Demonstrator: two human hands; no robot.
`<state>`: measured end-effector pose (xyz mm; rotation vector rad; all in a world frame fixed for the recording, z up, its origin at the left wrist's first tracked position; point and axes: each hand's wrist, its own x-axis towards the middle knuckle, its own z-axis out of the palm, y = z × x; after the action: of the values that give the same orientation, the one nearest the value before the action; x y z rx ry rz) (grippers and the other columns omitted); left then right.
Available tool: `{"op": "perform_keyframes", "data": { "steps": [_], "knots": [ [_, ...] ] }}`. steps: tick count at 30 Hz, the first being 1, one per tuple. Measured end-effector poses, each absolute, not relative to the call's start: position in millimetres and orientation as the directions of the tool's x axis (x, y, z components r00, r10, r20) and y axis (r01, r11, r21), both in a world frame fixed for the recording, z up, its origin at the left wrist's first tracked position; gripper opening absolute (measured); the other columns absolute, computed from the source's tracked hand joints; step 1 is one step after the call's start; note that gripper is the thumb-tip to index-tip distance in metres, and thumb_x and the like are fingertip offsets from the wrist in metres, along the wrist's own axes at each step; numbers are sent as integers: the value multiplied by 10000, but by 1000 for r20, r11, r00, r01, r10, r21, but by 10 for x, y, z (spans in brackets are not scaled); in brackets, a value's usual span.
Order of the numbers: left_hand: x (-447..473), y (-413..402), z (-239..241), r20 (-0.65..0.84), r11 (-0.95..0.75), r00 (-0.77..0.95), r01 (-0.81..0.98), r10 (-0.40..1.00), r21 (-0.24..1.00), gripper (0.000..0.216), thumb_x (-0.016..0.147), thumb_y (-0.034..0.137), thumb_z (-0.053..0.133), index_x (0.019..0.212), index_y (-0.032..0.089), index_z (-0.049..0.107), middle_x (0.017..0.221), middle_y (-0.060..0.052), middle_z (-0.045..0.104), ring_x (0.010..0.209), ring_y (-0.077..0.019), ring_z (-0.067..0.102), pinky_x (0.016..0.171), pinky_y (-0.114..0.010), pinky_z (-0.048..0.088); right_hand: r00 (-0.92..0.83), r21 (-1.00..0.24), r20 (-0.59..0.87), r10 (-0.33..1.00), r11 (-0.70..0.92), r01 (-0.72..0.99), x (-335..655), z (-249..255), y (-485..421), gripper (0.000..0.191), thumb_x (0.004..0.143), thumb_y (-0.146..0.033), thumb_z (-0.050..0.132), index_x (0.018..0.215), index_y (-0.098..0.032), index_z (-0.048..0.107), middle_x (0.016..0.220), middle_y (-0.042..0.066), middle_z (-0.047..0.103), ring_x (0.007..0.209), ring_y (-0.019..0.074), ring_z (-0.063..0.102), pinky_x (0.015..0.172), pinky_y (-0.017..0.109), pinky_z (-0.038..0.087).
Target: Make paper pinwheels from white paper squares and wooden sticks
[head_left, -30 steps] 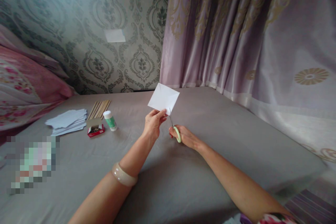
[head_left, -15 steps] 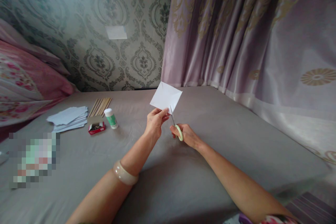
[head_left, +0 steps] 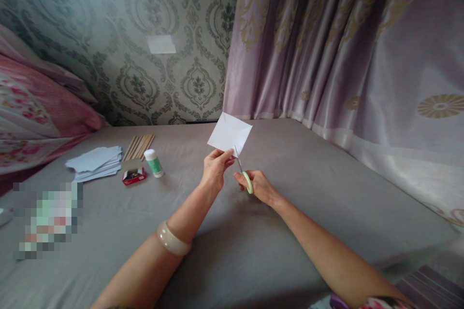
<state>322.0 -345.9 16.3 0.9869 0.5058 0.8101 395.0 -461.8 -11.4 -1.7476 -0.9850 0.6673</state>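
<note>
My left hand (head_left: 213,170) pinches the lower corner of a folded white paper (head_left: 229,133) and holds it upright above the grey bed sheet (head_left: 290,193). My right hand (head_left: 255,186) is closed round the pale green handles of small scissors (head_left: 243,174). The blades point up and meet the paper's lower edge just right of my left fingers. A pale bangle (head_left: 172,241) sits on my left forearm.
At the left of the sheet lie a stack of white papers (head_left: 94,161), a bundle of wooden sticks (head_left: 139,146), a small red box (head_left: 133,175) and a green glue bottle (head_left: 153,162). A pink floral quilt (head_left: 32,116) is at far left, curtains (head_left: 344,58) at right.
The view shifted slightly, then settled. The hands, paper and scissors keep almost the same pose; the blades sit a touch higher against the paper's edge.
</note>
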Motion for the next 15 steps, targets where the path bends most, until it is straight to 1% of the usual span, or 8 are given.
{"op": "perform_keyframes", "data": {
  "steps": [9, 15],
  "knots": [
    [3223, -3460, 158, -8, 295, 608, -374, 794, 879, 243, 509, 248, 790, 548, 134, 579, 576, -3, 594, 575, -85, 560, 607, -216, 461, 565, -929, 23, 825, -190, 316, 3933, -122, -4606, 428, 704, -547, 597, 519, -171, 510, 482, -34, 474, 478, 91, 394, 501, 240, 307],
    [3232, -3460, 158, -6, 301, 613, -379, 790, 875, 221, 515, 231, 779, 546, 134, 583, 568, 0, 591, 576, -88, 555, 599, -215, 454, 600, -933, -5, 800, -220, 285, 3928, -130, -4599, 376, 697, -487, 610, 519, -169, 518, 477, -30, 497, 463, 88, 405, 481, 232, 305]
  ]
}}
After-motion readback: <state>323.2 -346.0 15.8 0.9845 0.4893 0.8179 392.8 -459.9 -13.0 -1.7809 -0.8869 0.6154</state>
